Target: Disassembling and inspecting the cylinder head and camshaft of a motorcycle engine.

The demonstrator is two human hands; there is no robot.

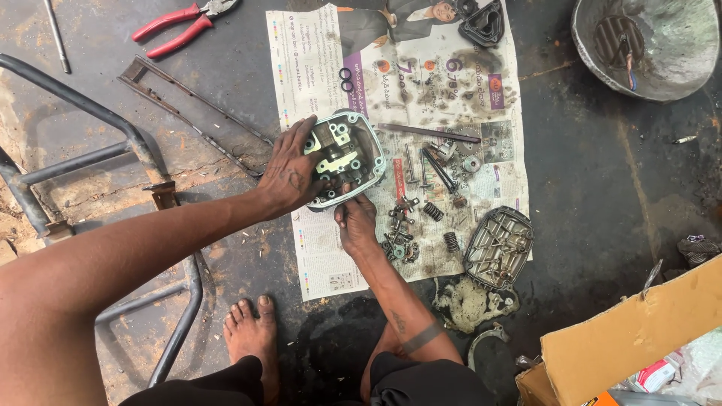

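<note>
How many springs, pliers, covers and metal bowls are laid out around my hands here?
Coil springs: 2
Red-handled pliers: 1
Finned metal covers: 1
Engine head covers held by left hand and right hand: 1
Metal bowls: 1
Total: 6

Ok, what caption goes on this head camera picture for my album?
Both hands, left and right, hold an engine cover over a newspaper strewn with small parts.

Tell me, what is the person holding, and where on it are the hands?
A metal engine part with a pale green rim. The left hand holds its left edge; the right hand holds its lower edge, over the newspaper.
</note>
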